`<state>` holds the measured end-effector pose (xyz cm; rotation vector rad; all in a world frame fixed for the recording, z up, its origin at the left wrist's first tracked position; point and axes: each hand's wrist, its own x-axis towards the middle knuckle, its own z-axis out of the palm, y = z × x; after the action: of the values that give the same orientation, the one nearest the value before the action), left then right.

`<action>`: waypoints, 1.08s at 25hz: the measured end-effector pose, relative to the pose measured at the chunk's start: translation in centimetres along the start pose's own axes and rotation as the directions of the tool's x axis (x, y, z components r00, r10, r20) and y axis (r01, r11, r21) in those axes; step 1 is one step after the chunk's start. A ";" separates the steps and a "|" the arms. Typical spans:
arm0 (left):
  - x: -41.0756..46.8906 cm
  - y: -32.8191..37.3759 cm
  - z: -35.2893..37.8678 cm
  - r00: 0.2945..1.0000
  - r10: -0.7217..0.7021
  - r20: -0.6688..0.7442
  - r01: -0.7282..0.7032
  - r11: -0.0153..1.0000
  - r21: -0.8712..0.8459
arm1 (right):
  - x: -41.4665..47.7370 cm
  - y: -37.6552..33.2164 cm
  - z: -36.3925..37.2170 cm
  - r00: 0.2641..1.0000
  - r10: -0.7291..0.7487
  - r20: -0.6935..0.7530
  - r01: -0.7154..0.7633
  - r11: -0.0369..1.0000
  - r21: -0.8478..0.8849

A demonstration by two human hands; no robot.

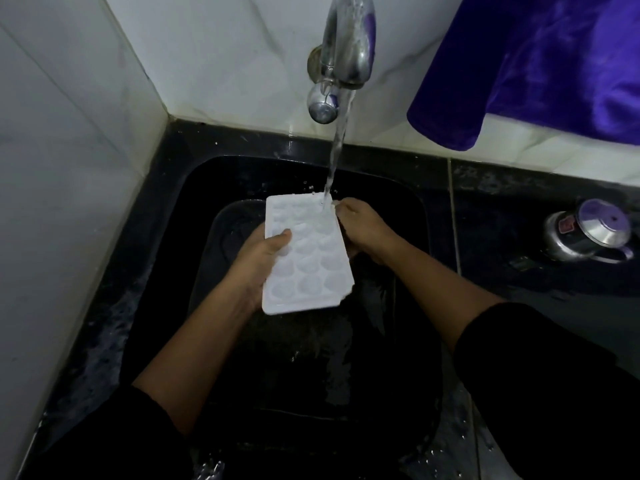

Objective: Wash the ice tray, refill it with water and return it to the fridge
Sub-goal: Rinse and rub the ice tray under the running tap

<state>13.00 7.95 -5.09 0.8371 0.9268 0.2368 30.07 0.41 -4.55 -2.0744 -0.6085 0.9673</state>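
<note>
White tiled walls meet in a corner beyond the hands, with a black sink point(242, 143) set below them and a wet dark desk point(519, 209) running off to the right.

From the head view, the ice tray point(308, 258) is held between the two hands over the basin, tilted a little, with its moulded face to the camera. Whether those are hollows or their backs is hard to tell. The left hand point(258, 261) grips the tray's left long edge, thumb on top and fingers hidden beneath. The right hand point(363, 230) pinches the opposite edge near the far corner. Above them the tap point(346, 39) is running, and its stream point(337, 147) lands on that far right corner, just beside the right fingertips.

This looks like the rinsing step, early in the task. To do it well, the tray should travel under the stream so that every row gets water, not only the corner now struck. A steeper tilt toward the basin would let dirty water run off. The grip should stay at the rims, since wet plastic slips and flexes. Turning it over to rinse the other face would finish the wash.

Right of the right hand, well apart on the desk, stands a steel pot point(588, 230), and a purple cloth point(554, 64) hangs above it.
</note>
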 end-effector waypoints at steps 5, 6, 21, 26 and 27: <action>1.3 0.5 -1.9 0.987 0.057 -0.153 -0.070 0.994 -0.079 | -3.4 1.9 2.5 0.971 -0.091 0.219 0.079 0.995 0.067; 1.1 0.2 -1.9 0.989 0.060 -0.139 -0.072 0.994 -0.086 | -2.9 1.9 2.3 0.972 -0.127 0.199 0.120 0.992 0.046; -1.2 -1.2 -2.0 0.971 0.071 0.230 -0.086 0.995 0.056 | 2.1 0.3 0.1 0.986 -0.086 -0.142 0.108 0.982 0.158; -0.3 -0.3 -6.2 0.953 -0.096 0.287 0.108 0.994 -0.028 | 1.3 1.9 -1.7 0.975 -0.148 0.163 0.122 0.979 0.164; -0.3 -0.4 -7.2 0.959 -0.101 0.263 0.144 0.978 -0.151 | 1.1 2.3 -2.1 0.982 -0.128 0.139 0.095 0.970 0.224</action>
<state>7.08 11.41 -7.46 0.6332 0.7034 0.0946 32.61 -1.15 -5.92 -1.7674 -0.6599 1.0831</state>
